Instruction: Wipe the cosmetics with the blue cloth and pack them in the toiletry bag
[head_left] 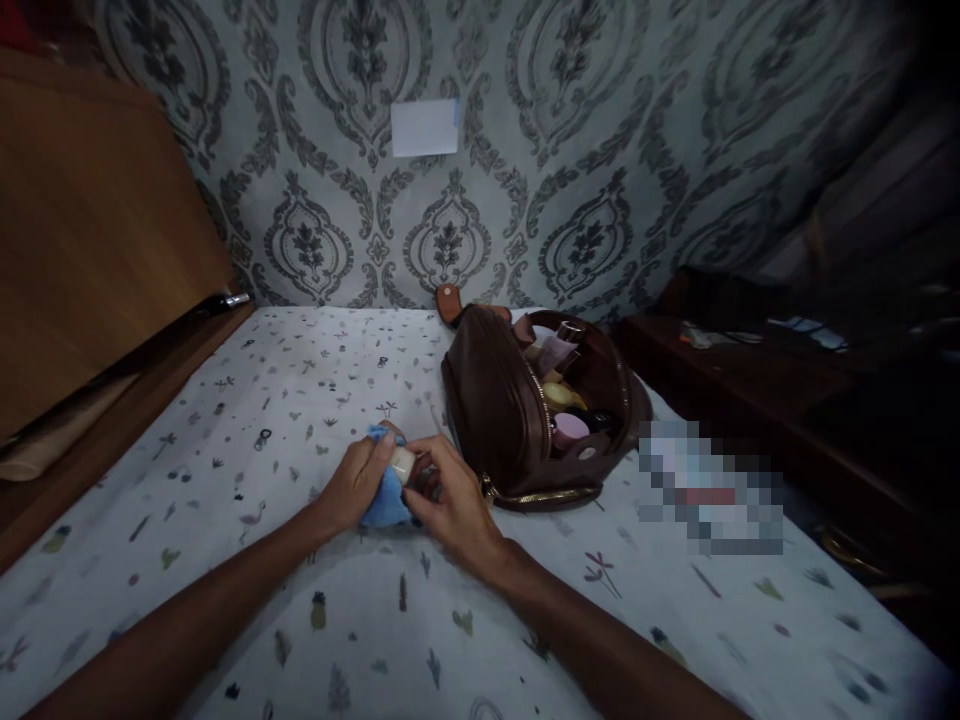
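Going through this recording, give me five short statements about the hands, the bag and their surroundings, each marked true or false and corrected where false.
1. The left hand holds a blue cloth. True.
2. The right hand is far from the left one. False: they are close together, with its fingers at a small pale item that sits against the cloth.
3. The brown bag is open, with items showing inside. True.
4. The bag is on the left side of the bed sheet. False: it is right of centre, beyond the right hand.
5. The wall behind has a printed pattern. True.
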